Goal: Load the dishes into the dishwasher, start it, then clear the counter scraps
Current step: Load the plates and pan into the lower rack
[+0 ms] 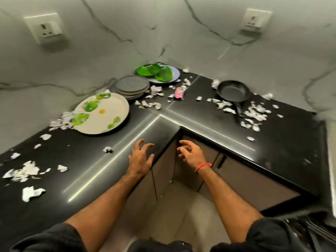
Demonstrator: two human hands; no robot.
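Step in hand, as judged: the outset of loading; no dish is lifted yet.

Left hand [140,157]: over the inner corner of the black L-shaped stone counter [200,110], fingers spread and loosely bent, grasping nothing.

Right hand [190,153]: just beside it over the cabinet fronts, fingers loosely bent, also bare; a red thread band [203,167] circles the wrist.

Dishes, all on the counter:
- large cream round plate with green leaf print [101,113], left arm of the counter, nearest the hands;
- stack of grey round plates [132,86], behind it, touching or nearly so;
- pale lavender plate [172,77] in the far corner, bearing two glossy green bowls [149,70], tilted;
- black non-stick frying pan [233,90], right arm, handle toward the counter edge.

Scraps: torn white paper pieces [254,113] lie over both arms; a small pink wrapper [179,92] lies between the plates and the pan.

Next move, judged: a forward reach to the cream plate, gripped at its rim.

Hard to make out: dark racks at the lower right edge are cut off, possibly the dishwasher; the plate count in the stack cannot be told.
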